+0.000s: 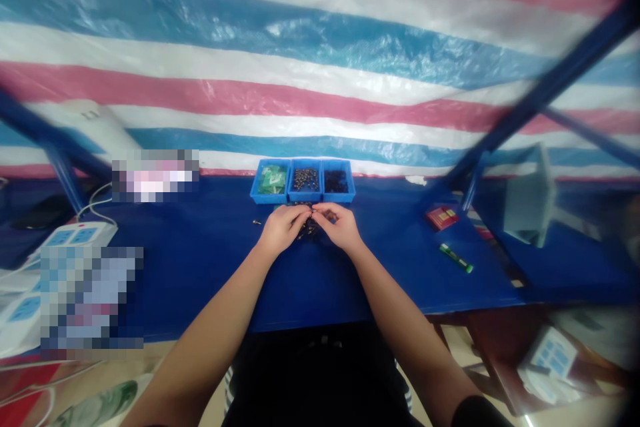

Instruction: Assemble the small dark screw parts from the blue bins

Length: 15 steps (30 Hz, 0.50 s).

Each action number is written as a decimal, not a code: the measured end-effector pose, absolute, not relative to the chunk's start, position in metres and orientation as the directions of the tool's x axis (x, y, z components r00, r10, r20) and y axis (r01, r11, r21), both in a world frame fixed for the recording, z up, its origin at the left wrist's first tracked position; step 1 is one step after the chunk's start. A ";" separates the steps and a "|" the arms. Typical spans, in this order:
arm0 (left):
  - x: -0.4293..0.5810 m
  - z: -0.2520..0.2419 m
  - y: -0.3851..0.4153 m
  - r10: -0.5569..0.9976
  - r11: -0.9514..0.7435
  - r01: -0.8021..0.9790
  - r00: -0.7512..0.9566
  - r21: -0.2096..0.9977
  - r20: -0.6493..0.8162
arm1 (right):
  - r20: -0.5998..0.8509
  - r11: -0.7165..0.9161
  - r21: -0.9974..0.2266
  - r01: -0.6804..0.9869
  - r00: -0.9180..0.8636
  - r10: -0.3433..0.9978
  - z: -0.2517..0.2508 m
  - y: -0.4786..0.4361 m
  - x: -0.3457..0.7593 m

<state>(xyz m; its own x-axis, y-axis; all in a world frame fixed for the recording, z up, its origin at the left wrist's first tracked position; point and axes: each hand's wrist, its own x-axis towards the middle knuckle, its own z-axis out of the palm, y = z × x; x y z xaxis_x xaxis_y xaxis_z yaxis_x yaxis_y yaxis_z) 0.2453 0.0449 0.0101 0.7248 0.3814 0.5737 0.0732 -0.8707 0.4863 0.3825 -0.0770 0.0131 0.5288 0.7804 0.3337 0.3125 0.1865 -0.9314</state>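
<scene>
My left hand point(283, 229) and my right hand point(342, 227) meet above the blue table, fingertips pinched close together. Whatever small piece they hold is too small and too covered to name. Below and between them lies a loose pile of small dark and brass-coloured parts point(309, 233), partly hidden by the fingers. One similar small part point(257, 221) rests alone left of my left hand. Just beyond the hands stand three joined blue bins point(270, 199): green pieces point(273, 178) in the left one, small metallic parts point(306, 179) in the middle, black parts point(336, 181) in the right.
White power strips point(83, 233) with cables lie at the left, near blurred-out items. A red box point(442, 217) and a green tube point(456, 258) are on the right. Blue frame bars point(540, 90) slant on both sides before a striped plastic sheet point(320, 100).
</scene>
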 end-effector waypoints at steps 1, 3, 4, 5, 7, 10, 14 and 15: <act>0.245 0.010 0.045 0.381 -0.869 0.073 0.727 0.489 0.571 | 0.333 0.188 -0.932 0.309 0.528 0.781 0.013 -0.077 0.382; 0.245 0.011 0.045 0.384 -0.865 0.074 0.734 0.497 0.559 | 0.335 0.193 -0.932 0.307 0.525 0.783 0.013 -0.077 0.382; 0.245 0.011 0.045 0.384 -0.863 0.074 0.739 0.500 0.553 | 0.338 0.197 -0.931 0.307 0.521 0.784 0.013 -0.077 0.382; 0.245 0.011 0.045 0.382 -0.862 0.073 0.745 0.502 0.547 | 0.340 0.202 -0.930 0.306 0.517 0.785 0.013 -0.077 0.382; 0.244 0.012 0.046 0.378 -0.862 0.075 0.755 0.502 0.536 | 0.342 0.205 -0.930 0.305 0.512 0.788 0.012 -0.077 0.381; 0.244 0.012 0.046 0.374 -0.866 0.089 0.768 0.492 0.520 | 0.336 0.200 -0.932 0.304 0.512 0.791 0.012 -0.077 0.381; 0.244 0.012 0.047 0.368 -0.874 0.106 0.780 0.473 0.506 | 0.330 0.201 -0.936 0.289 0.521 0.787 0.012 -0.076 0.381; 0.244 0.012 0.046 0.369 -0.876 0.110 0.780 0.470 0.505 | 0.330 0.204 -0.937 0.284 0.523 0.786 0.013 -0.076 0.380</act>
